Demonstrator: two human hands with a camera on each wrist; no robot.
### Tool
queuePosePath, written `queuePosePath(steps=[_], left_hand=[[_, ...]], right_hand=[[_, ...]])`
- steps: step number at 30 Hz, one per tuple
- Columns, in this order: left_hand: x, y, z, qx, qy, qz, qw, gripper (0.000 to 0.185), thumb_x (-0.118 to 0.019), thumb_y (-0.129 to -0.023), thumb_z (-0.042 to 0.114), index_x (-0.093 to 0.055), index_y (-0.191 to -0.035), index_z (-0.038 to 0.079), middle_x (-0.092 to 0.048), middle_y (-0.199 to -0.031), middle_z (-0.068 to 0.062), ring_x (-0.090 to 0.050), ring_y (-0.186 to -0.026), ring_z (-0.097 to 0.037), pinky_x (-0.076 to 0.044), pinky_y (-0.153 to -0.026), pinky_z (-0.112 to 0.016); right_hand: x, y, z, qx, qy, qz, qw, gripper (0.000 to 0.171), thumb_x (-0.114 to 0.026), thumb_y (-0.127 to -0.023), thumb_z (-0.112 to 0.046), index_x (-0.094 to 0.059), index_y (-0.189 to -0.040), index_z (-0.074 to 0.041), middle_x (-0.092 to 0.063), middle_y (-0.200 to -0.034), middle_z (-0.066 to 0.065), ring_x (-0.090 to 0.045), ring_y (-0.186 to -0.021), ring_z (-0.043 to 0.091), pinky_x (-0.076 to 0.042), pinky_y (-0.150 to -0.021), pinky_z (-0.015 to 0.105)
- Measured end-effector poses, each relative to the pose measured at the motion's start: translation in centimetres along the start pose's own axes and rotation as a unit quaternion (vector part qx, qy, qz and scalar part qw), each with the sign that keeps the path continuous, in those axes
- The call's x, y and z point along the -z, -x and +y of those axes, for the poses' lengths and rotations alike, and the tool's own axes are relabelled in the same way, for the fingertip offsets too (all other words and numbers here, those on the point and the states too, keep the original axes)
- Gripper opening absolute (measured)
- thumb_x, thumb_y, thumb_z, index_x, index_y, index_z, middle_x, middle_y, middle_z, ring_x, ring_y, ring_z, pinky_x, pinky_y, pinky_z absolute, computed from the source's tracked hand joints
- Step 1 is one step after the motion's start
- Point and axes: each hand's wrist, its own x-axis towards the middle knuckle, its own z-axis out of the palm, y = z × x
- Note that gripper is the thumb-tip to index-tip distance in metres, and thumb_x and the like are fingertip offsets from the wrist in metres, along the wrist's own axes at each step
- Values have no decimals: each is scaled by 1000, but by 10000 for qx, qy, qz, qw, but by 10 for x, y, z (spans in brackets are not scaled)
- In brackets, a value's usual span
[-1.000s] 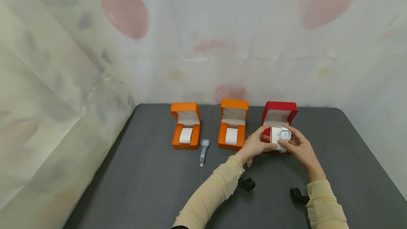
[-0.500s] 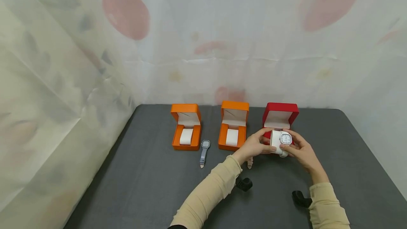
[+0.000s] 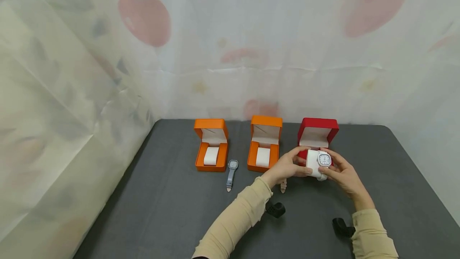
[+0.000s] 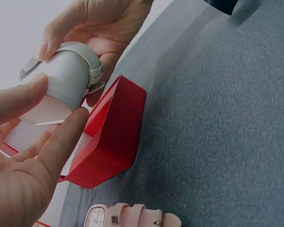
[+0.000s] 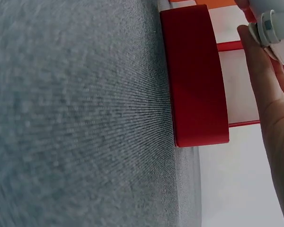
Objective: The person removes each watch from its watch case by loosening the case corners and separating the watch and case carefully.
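Watch cushion (image 3: 313, 163) | long axis sideways, dial up | left hand (image 3: 286, 166), right hand (image 3: 341, 174) both grasp it

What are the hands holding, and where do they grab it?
A white watch cushion with a white watch strapped round it. The left hand pinches the cushion's end; the right hand grips the watch side.

Bare grey table (image 3: 151, 211) stretches wide on the left and along the far right edge. Toward the back, three open boxes block the way: two orange boxes (image 3: 211, 145) (image 3: 265, 143) and the red box (image 3: 316, 137) (lids upright). A blue watch (image 3: 231, 173) lies in the gap between the orange ones.
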Motion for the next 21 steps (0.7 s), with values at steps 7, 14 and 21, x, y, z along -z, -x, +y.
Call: queuePosePath(steps=[7,14,21], left_hand=[[0,2,3,-128,-341,157,9992,63,-72,-79,5,-50,-131,34,-59,-95,-2,-61,-80,-10,-56,-76,-29],[5,5,9,-39,-984,94,9951,64,-74,-78,10,-52,-131,36,-61,-96,-1,-60,-81,-8,-56,-76,-25],[4,6,8,36,-866,-83,9962,63,-74,-78,10,-52,-130,39,-59,-96,1,-61,-83,-9,-56,-76,-26]], right_hand=[[-2,-1,3,264,233,106,9993,60,-60,-87,-1,-37,-142,-11,-49,-115,-12,-58,-88,-1,-53,-72,16],[-3,3,-4,-336,1011,293,9939,60,-64,-88,-16,-38,-143,-14,-47,-111,-15,-58,-88,0,-52,-73,18],[-3,5,-1,-335,426,486,9973,51,-59,-91,-13,-43,-138,-21,-52,-111,-20,-55,-89,-2,-52,-71,17]])
